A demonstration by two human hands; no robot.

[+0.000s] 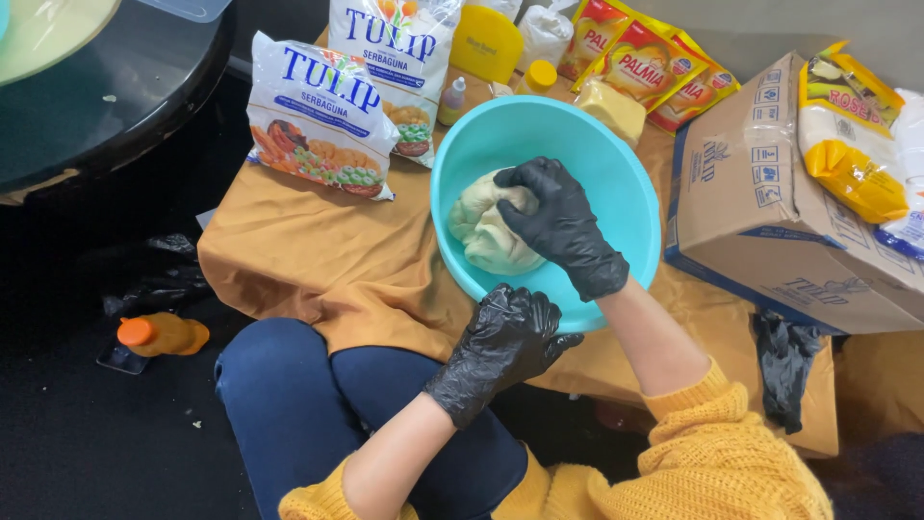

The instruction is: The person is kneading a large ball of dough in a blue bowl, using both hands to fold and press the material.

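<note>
A low table draped in a mustard-brown cloth (318, 260) fills the centre of the frame, set on a dark floor, with a round black tabletop (115, 106) at the upper left. Seen from the head camera, a person in a yellow knitted sweater and blue trousers sits at the near edge of the cloth. A turquoise plastic bowl (616, 183) stands at the centre of the frame, and a pale lump of dough (486, 236) lies inside it, toward its left wall. The right hand (558, 226), in a black glove, presses down on the dough from above, fingers curled over the top of the lump and closed on it. The left hand (505, 337), also gloved in black, rests at the bowl's near rim, just below it in the frame, fingers loosely bent and holding nothing; whether it touches the rim cannot be told. Two white flour bags (322, 116) lean at the upper left of the cloth, behind the bowl. Yellow-and-red sachets (645, 63) lie at the top of the frame. A cardboard box (760, 212) sits at the right, just beside the bowl. An orange-capped bottle (162, 335) lies on the floor at the lower left.
</note>
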